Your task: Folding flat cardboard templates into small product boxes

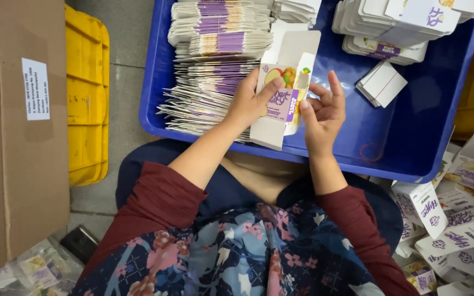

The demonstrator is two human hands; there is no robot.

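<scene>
Carton [281, 101], white-purple with fruit print, in my hands | flat cartons [215, 60] stacked in blue tray [412, 142] | folded cartons [456, 219] right | white label [35, 89] on brown box [12, 137]

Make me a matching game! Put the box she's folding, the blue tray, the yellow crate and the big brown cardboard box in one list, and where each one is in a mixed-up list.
Things:
1. small carton
2. blue tray
3. yellow crate
4. brown cardboard box

Places:
A. far left edge of the picture
B. between the left hand and right hand
C. on the floor, between the brown box and the tray
D. in front of the person, holding stacks of flat cartons

Pairs: 1-B, 2-D, 3-C, 4-A
</scene>
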